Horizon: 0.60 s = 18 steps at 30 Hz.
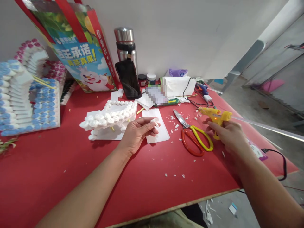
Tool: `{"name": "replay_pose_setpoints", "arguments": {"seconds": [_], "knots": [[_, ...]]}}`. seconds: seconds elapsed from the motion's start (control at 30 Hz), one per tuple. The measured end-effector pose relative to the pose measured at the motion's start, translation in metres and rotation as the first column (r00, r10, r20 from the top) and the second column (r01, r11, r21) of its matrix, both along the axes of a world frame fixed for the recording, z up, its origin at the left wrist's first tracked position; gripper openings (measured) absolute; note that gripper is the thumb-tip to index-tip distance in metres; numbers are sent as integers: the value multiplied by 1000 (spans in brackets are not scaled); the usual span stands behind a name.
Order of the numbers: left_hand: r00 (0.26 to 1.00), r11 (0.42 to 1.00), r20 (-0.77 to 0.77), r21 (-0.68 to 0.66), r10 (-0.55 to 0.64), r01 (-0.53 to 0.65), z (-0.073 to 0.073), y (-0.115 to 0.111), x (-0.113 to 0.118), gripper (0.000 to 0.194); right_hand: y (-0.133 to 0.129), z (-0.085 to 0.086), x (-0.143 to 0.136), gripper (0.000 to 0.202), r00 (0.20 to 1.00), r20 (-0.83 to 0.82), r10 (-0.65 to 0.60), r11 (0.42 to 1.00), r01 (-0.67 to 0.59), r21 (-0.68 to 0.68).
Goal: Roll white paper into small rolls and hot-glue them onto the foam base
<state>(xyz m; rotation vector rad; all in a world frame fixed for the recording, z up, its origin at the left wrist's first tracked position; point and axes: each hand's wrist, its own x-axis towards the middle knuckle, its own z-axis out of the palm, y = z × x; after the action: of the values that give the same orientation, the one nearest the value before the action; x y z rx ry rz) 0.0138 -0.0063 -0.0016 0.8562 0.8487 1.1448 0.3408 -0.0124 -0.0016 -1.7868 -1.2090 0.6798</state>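
Between the thumb and fingers of my left hand [140, 129] is a small white piece [155, 121], too small to name surely. That hand is above a white paper sheet [158, 134]. My right hand [229, 133] is wrapped round a yellow glue gun [215, 116], with a long clear glue stick [268, 126] running out of its back to the right. Left of my left hand stands a white model [108, 118], edged with rows of small white rolled pieces. Scissors [190, 126] with one red and one yellow handle lie between my hands, blades pointing away.
White scraps [174, 175] dot the red table [133, 183]. Blue-and-white models [45, 104] stand at the left, beside a printed bag [83, 57]. A steel flask [124, 41], a phone [128, 79], small jars [151, 78] and a white tissue pack [178, 86] line the back.
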Motion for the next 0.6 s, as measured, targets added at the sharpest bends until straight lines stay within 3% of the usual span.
{"name": "replay_pose_setpoints", "arguments": {"seconds": [0.17,0.23,0.3,0.43,0.6], "knots": [[996,997,-33,15,82,-82,-2,2,2,26,-22,33,-40,28,945,-236,227,974,-216,69],[993,995,-56,24,103,-102,-3,2,3,28,-29,38,-58,31,888,-210,408,912,-407,54],[991,994,-78,20,109,-108,-3,2,3,29,-32,39,-73,36,847,-130,516,856,-514,50],[991,995,-88,12,100,-99,-3,1,2,31,-34,32,-87,42,846,23,533,846,-533,-7],[993,996,-76,26,88,-86,-2,1,2,32,-34,30,-91,42,826,90,556,830,-558,0]]}}
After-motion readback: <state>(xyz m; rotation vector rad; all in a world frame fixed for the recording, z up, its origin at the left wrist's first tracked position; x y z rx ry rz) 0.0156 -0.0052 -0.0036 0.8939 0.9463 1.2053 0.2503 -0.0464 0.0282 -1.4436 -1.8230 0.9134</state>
